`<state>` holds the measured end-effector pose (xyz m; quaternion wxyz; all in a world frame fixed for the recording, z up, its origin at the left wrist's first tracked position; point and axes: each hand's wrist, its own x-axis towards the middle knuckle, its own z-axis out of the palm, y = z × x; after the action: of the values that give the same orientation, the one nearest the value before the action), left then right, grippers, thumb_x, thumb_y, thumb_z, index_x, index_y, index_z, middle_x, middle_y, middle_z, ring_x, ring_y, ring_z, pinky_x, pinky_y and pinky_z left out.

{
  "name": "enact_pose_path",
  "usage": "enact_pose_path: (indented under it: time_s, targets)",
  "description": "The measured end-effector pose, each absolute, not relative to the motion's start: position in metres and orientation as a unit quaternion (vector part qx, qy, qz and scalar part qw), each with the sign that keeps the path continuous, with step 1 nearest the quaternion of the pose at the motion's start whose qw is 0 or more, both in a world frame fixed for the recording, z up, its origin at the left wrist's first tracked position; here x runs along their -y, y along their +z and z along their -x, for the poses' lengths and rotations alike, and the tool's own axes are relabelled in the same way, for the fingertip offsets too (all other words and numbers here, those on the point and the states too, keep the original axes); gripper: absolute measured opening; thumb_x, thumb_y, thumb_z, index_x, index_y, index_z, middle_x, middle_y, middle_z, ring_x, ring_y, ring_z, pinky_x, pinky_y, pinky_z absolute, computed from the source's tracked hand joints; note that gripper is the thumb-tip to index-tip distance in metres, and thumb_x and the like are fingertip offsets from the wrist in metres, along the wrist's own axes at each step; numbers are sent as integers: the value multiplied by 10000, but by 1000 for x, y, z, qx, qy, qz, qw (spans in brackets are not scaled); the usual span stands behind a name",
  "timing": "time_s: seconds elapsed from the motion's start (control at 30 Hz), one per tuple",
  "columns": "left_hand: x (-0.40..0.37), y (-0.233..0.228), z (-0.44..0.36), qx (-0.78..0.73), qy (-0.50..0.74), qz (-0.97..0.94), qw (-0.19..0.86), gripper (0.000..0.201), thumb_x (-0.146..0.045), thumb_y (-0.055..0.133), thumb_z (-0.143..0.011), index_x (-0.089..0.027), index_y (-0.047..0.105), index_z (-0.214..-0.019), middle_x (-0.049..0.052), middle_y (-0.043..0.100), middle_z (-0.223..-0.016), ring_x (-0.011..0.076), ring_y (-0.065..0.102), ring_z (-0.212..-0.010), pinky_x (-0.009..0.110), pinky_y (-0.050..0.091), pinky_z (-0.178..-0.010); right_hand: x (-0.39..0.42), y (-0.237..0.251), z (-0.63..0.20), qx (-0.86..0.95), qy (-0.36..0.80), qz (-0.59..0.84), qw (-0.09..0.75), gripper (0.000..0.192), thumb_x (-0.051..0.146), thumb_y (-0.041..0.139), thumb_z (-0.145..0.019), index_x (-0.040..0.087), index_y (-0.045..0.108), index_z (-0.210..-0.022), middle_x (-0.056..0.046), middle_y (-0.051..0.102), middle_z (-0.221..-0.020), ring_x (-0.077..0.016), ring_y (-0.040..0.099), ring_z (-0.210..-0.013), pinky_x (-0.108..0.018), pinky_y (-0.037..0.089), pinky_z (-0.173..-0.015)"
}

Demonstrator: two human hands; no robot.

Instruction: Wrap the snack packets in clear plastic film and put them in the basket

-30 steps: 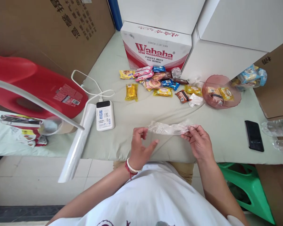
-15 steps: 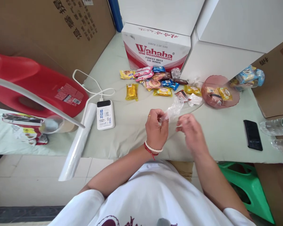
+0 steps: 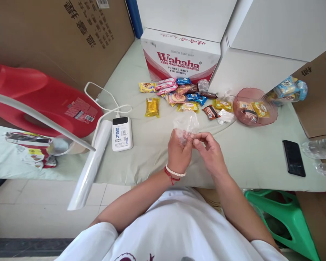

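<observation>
Hands meet over the near middle of the table [image 3: 260, 152]: my left hand [image 3: 179, 152] and right hand [image 3: 210, 154] are pressed close, fingertips of both pinching the lower end of a clear bag [image 3: 187, 123], which stands up crumpled above them, off the cloth.

Edges first. I see the table's near edge just under my wrists, with floor tiles beyond it on the left and a green stool [image 3: 285, 217] below on the right. Open cloth lies right of my hands as far as one black phone [image 3: 293, 158], and left as far as one white power bank [image 3: 122, 133] with its cable. One plastic roll [image 3: 91, 165] lies beside the power bank and overhangs the near edge. One red jug [image 3: 40, 99] fills the left side.

Behind the bag, a loose heap of snacks [image 3: 179, 96] sits near it, more than ten packets; I cannot count them exactly. One yellow packet [image 3: 152, 107] lies apart on the heap's left. One pink bowl [image 3: 254, 106] on the right holds about three packets. One Wahaha box [image 3: 182, 56] closes the back.
</observation>
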<state>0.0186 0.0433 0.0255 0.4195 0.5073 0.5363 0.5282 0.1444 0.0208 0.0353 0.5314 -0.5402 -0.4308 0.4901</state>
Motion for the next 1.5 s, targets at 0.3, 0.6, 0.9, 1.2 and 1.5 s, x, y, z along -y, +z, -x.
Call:
enact_pose_path:
  time_s: [0.3, 0.6, 0.9, 1.2, 1.5]
  targets:
    - [-63, 36, 11, -496, 470, -460, 567, 287, -299, 737, -760, -224, 460, -765, -46, 567, -716, 156, 630, -727, 297, 499, -729, -25, 30, -183, 377, 484, 571, 545, 313, 496, 776, -812, 227, 617, -835, -8, 620, -914, -162, 573, -881, -307, 522, -826]
    - [-59, 39, -2, -523, 455, -512, 507, 256, -247, 777, -715, -206, 528, -753, -24, 558, -780, 134, 528, -762, 256, 439, -701, -27, 27, -143, 392, 419, 576, 583, 272, 495, 698, -894, 226, 659, -908, -2, 658, -899, -149, 602, -853, -288, 512, -838]
    - [-105, 40, 59, -480, 368, -421, 676, 530, -283, 955, -466, -184, 579, -827, -38, 594, -793, 117, 587, -769, 268, 505, -743, -26, 36, -195, 395, 561, 583, 436, 371, 527, 803, -760, 213, 620, -836, 57, 584, -620, -78, 437, -423, -228, 361, -444]
    - [-59, 8, 22, -523, 223, -282, 773, 667, -820, 741, -650, -169, 677, -785, 80, 712, -777, 196, 665, -684, 293, 509, -564, -10, 6, -162, 449, 448, 628, 450, 281, 498, 678, -902, 223, 623, -882, 46, 591, -675, -109, 520, -535, -263, 417, -569]
    - [-47, -8, 46, -469, 288, -245, 798, 448, -500, 903, -655, -150, 682, -824, 101, 753, -943, 188, 725, -865, 328, 590, -798, -15, -3, -183, 238, 593, 586, 499, 421, 450, 902, -629, 210, 648, -864, 63, 515, -674, -78, 401, -546, -224, 353, -515]
